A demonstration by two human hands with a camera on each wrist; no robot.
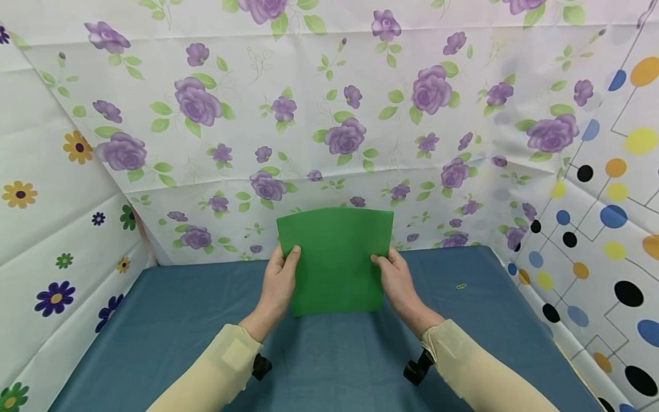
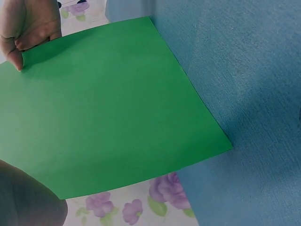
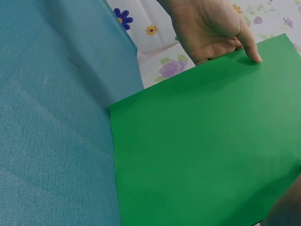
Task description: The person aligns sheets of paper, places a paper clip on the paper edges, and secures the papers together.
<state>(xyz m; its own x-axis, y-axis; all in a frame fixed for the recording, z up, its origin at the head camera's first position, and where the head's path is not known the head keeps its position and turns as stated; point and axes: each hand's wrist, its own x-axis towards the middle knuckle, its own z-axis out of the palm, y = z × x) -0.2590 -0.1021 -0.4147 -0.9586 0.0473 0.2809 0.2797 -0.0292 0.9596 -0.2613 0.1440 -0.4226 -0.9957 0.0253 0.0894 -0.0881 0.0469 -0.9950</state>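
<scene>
We find the left hand [image 1: 276, 282] and right hand [image 1: 403, 281] pinching opposite side edges of a green sheet [image 1: 337, 263]; we record it held up over a blue tabletop [image 1: 201, 326], a yellow paper clip [image 1: 461, 286] lying to its right and floral cloth [image 1: 309, 97] behind

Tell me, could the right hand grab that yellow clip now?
Probably not yet: the right hand is holding the green sheet. Once freed, it likely could, as nothing visible stands between it and the yellow clip on the blue table.
</scene>
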